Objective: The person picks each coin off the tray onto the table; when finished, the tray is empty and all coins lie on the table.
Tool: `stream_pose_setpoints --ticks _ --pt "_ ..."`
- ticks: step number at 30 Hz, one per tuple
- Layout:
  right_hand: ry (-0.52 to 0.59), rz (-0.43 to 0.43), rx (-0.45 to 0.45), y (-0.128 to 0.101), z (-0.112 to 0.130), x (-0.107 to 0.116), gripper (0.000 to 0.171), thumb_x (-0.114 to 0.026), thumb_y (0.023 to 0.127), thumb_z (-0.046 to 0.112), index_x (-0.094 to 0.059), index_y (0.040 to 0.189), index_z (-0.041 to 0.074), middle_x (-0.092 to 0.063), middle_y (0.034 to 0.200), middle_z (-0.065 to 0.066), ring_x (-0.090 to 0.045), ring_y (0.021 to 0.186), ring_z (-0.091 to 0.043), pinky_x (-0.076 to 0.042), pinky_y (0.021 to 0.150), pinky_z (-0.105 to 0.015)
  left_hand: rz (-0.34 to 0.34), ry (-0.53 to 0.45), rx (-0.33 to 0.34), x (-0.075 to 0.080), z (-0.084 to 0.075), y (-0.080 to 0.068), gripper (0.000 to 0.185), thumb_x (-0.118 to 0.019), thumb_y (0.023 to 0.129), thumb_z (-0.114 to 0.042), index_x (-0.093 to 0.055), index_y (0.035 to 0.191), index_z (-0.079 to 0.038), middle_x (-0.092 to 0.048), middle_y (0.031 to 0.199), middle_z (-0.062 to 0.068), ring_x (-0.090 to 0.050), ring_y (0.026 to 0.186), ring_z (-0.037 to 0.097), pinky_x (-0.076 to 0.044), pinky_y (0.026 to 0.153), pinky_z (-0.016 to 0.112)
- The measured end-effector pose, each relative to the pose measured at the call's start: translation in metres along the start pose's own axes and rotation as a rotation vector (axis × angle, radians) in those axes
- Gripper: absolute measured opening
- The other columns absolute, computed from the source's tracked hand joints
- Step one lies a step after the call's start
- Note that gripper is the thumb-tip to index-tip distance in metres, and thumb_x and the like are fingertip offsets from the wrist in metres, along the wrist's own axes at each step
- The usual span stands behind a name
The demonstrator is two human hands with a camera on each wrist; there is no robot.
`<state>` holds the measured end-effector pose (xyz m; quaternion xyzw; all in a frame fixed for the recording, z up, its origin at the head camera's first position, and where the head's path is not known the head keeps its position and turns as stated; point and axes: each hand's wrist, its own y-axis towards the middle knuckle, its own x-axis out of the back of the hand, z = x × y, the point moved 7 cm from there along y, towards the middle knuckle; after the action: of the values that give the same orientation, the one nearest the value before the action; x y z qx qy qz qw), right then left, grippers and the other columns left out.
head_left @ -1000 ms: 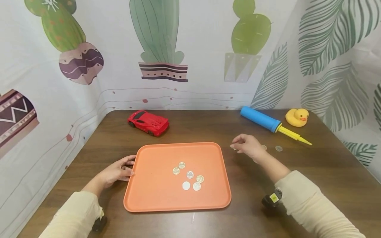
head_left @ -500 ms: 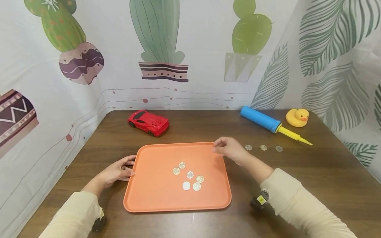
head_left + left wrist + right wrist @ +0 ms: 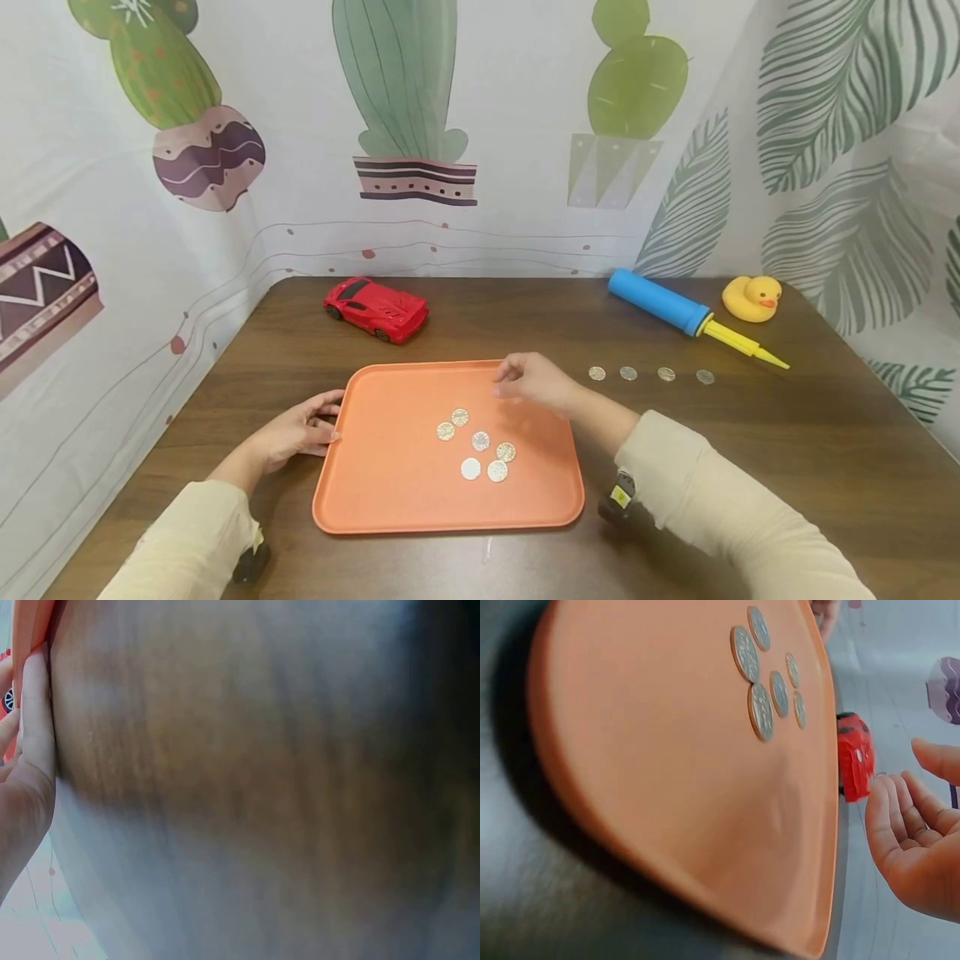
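Observation:
An orange tray (image 3: 390, 492) lies on the table with several coins (image 3: 480, 441) spread over its middle and right part. My left hand (image 3: 288, 433) holds the tray's left edge, the thumb right at the rim. Above the tray's upper right part is my right hand (image 3: 540, 383), its fingers loosely bent. In the right wrist view this right hand (image 3: 922, 832) shows nothing between thumb and fingers. To the right of the tray, several more coins (image 3: 628, 373) form a spaced row on the tabletop.
A red toy car (image 3: 377, 309) stands behind the tray on the left. At the back right lie a blue hand pump (image 3: 660, 302) with a yellow nozzle and a yellow rubber duck (image 3: 752, 298). A printed cloth hangs behind the brown table (image 3: 787, 467).
My right hand has moved left from the row of coins to over the tray, leaving a coin at the row's left end. My left hand stays at the tray's edge.

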<state>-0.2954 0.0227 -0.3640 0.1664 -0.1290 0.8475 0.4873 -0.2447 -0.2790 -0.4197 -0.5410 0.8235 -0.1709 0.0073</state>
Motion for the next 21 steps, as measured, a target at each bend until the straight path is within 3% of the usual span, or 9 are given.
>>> stream_pose_setpoints --ticks 6,16,21 --pt "-0.055 0.065 -0.009 0.01 0.004 -0.017 0.018 -0.063 0.074 0.006 -0.059 0.09 -0.001 -0.058 0.079 -0.004 -0.053 0.074 -0.014 -0.045 0.065 -0.025 0.004 0.005 -0.008 0.0 -0.001 0.0 0.07 -0.054 0.08 0.0 -0.01 0.135 0.005 -0.026 0.121 0.027 -0.049 0.087 0.02 -0.047 0.072 0.039" --pt "-0.005 0.221 -0.051 0.021 0.002 -0.042 0.025 -0.06 0.075 0.002 -0.055 0.098 -0.006 -0.058 0.079 -0.008 -0.058 0.07 -0.026 -0.048 0.064 -0.034 0.003 -0.005 -0.007 0.0 0.001 -0.001 0.072 -0.055 0.08 0.0 -0.009 0.135 0.005 -0.026 0.121 0.027 -0.049 0.087 0.02 -0.047 0.072 0.039" --pt "-0.015 0.272 -0.054 0.026 -0.001 -0.05 0.028 -0.062 0.073 0.003 -0.055 0.099 -0.006 -0.058 0.077 -0.007 -0.056 0.069 -0.022 -0.048 0.063 -0.032 -0.005 0.005 -0.006 0.001 0.001 -0.001 0.072 -0.055 0.079 0.0 -0.009 0.135 0.005 -0.026 0.121 0.026 -0.048 0.086 0.02 -0.048 0.071 0.039"
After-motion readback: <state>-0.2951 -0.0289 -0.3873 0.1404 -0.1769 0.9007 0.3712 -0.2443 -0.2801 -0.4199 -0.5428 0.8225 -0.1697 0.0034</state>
